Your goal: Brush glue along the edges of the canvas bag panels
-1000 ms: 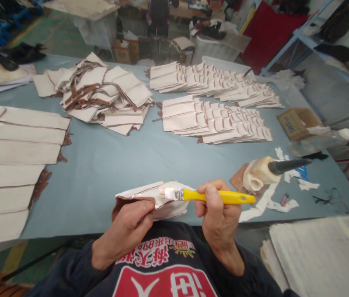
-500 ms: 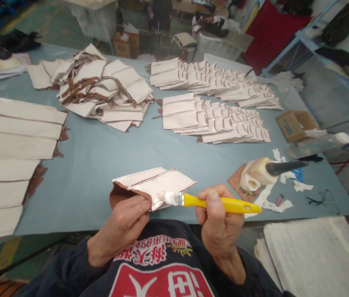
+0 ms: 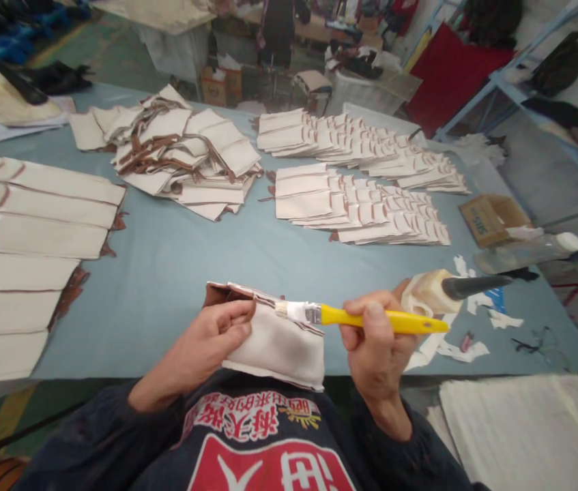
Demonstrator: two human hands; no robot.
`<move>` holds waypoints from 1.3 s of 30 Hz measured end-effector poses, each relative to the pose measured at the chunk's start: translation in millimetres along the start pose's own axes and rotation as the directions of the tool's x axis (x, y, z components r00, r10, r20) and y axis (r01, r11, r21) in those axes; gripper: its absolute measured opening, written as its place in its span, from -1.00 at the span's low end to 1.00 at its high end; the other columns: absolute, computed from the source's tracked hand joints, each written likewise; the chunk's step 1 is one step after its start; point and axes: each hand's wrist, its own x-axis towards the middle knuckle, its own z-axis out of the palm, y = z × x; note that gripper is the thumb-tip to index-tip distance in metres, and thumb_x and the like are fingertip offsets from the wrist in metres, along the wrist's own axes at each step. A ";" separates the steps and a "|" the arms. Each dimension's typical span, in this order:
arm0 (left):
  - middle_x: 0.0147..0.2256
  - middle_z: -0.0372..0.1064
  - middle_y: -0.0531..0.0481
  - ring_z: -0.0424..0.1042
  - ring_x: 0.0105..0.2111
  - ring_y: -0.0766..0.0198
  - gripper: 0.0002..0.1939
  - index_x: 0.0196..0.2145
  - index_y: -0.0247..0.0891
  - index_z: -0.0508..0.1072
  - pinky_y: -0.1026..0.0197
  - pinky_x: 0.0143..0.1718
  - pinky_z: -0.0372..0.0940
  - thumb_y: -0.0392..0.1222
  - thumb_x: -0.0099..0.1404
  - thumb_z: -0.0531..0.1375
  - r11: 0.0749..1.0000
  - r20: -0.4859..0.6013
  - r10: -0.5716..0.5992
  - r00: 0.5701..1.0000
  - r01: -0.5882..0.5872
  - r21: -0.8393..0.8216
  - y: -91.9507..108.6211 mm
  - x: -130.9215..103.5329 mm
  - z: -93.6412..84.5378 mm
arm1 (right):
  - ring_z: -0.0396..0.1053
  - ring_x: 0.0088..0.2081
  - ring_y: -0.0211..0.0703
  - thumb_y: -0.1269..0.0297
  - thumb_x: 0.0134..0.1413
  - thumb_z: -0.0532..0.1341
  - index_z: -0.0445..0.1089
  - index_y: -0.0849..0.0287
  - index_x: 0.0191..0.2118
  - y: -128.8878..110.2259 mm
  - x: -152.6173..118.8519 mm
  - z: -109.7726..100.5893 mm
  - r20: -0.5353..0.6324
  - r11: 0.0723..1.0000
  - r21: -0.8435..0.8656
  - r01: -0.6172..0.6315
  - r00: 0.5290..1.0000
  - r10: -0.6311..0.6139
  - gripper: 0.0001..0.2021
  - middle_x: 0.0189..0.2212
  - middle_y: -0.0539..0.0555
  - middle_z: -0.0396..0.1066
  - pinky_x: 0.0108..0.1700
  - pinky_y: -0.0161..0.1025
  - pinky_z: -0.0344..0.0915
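Note:
My left hand (image 3: pixel 220 334) pinches the left end of an off-white fabric piece (image 3: pixel 281 348) with brown edging, close to the table's front edge. The piece's brown inner side shows at its upper left. A yellow-handled paintbrush (image 3: pixel 381 319) is gripped in my right hand (image 3: pixel 378 341), its bristles pointing left. The bristle end lies at the seam along the piece's upper edge. White stuff coats the ferrule. Just beyond my right hand stands a cream glue container (image 3: pixel 426 292) with a dark handle sticking out to the right.
On the blue-grey table (image 3: pixel 176 252) lie a loose heap (image 3: pixel 181 153) of similar pieces, overlapping rows (image 3: pixel 360 201) at the back right and a stack (image 3: pixel 22 273) at left. A small carton (image 3: pixel 490 218), a clear bottle (image 3: pixel 529 252), white scraps and glasses (image 3: pixel 534 341) sit at right.
The fabric piece has been turned, so its broad pale face now lies toward me and the seam faces away. The brush has moved slightly right and away from me. The view has shifted slightly.

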 end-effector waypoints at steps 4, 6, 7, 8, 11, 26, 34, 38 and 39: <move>-0.41 0.43 -0.03 0.36 -0.45 0.27 -0.60 -0.11 -0.34 0.55 0.31 -0.47 0.21 0.06 0.29 0.31 0.991 0.050 -0.057 0.997 0.063 -0.120 8.2 -3.6 -2.6 | 0.07 -0.76 -0.36 0.10 0.36 0.16 0.39 0.09 -0.38 0.1 -6.6 -5.7 0.174 0.997 0.021 0.078 0.981 -0.081 -0.72 -0.74 -0.19 0.15 -0.70 -0.38 0.08; -0.41 0.42 -0.03 0.33 -0.48 0.29 -0.57 -0.11 -0.36 0.56 0.31 -0.49 0.19 0.08 0.29 0.30 0.986 0.074 -0.067 0.995 0.077 -0.146 8.0 -5.5 -1.5 | 0.14 -0.72 -0.32 0.06 0.37 0.14 0.41 0.08 -0.35 6.2 -7.0 -5.0 0.238 0.986 -0.077 0.145 0.963 -0.123 -0.71 -0.70 -0.16 0.20 -0.66 -0.34 0.14; -0.42 0.41 -0.03 0.31 -0.49 0.30 -0.57 -0.11 -0.36 0.56 0.31 -0.49 0.17 0.09 0.29 0.30 0.985 0.085 -0.073 0.994 0.086 -0.152 7.3 -6.2 -0.5 | 0.18 -0.69 -0.30 0.06 0.37 0.14 0.42 0.08 -0.33 10.1 -6.0 -3.5 0.265 0.975 -0.124 0.185 0.953 -0.147 -0.71 -0.67 -0.13 0.25 -0.64 -0.31 0.18; -0.43 0.39 -0.01 0.28 -0.50 0.32 -0.57 -0.12 -0.36 0.57 0.32 -0.50 0.15 0.10 0.30 0.29 0.984 0.091 -0.080 0.993 0.093 -0.149 6.6 -6.8 0.5 | 0.21 -0.67 -0.29 0.07 0.37 0.14 0.43 0.08 -0.32 13.7 -4.5 -1.3 0.291 0.962 -0.152 0.228 0.940 -0.177 -0.73 -0.64 -0.11 0.29 -0.61 -0.30 0.21; -0.44 0.35 0.03 0.22 -0.51 0.35 -0.60 -0.16 -0.34 0.56 0.33 -0.50 0.11 0.10 0.31 0.28 0.989 0.060 -0.078 0.995 0.085 -0.124 4.9 -8.5 2.5 | 0.24 -0.64 -0.31 0.18 0.38 0.15 0.42 0.06 -0.25 19.5 0.2 4.8 0.360 0.928 -0.127 0.350 0.888 -0.285 -0.83 -0.55 -0.08 0.38 -0.56 -0.30 0.24; -0.42 0.40 0.01 0.34 -0.42 0.26 -0.59 -0.13 -0.31 0.56 0.30 -0.40 0.22 0.13 0.32 0.28 0.993 0.068 -0.048 0.997 0.055 -0.102 3.3 -16.6 1.9 | 0.34 -0.57 -0.29 0.25 0.40 0.11 0.41 0.06 -0.28 -0.4 11.6 6.4 0.489 0.817 -0.106 0.566 0.745 -0.453 -0.80 -0.50 -0.06 0.47 -0.49 -0.27 0.33; -0.37 0.43 0.00 0.30 -0.45 0.30 -0.63 -0.12 -0.31 0.54 0.31 -0.44 0.17 0.07 0.36 0.23 0.999 0.048 -0.023 0.999 0.025 -0.045 0.8 -20.8 0.9 | 0.38 -0.55 -0.29 0.30 0.37 0.13 0.40 0.06 -0.29 -1.7 6.4 1.9 0.531 0.819 -0.092 0.566 0.724 -0.441 -0.83 -0.51 -0.07 0.48 -0.48 -0.29 0.33; -0.44 0.38 0.06 0.27 -0.49 0.34 -0.70 -0.23 -0.32 0.53 0.33 -0.48 0.17 0.02 0.32 0.28 0.997 -0.062 -0.008 0.998 0.004 -0.075 -5.9 -20.2 -7.2 | 0.33 -0.59 -0.31 0.25 0.38 0.14 0.42 0.09 -0.30 7.2 10.1 23.8 0.432 0.860 -0.099 0.501 0.800 -0.416 -0.80 -0.53 -0.07 0.45 -0.53 -0.30 0.29; -0.46 0.36 0.07 0.25 -0.51 0.36 -0.72 -0.24 -0.33 0.53 0.34 -0.50 0.15 -0.02 0.29 0.30 0.994 -0.098 -0.015 0.995 0.004 -0.112 -8.2 -20.2 -11.9 | 0.29 -0.62 -0.32 0.22 0.38 0.14 0.43 0.10 -0.29 9.5 9.7 26.6 0.366 0.892 -0.072 0.445 0.844 -0.391 -0.80 -0.57 -0.09 0.40 -0.56 -0.31 0.25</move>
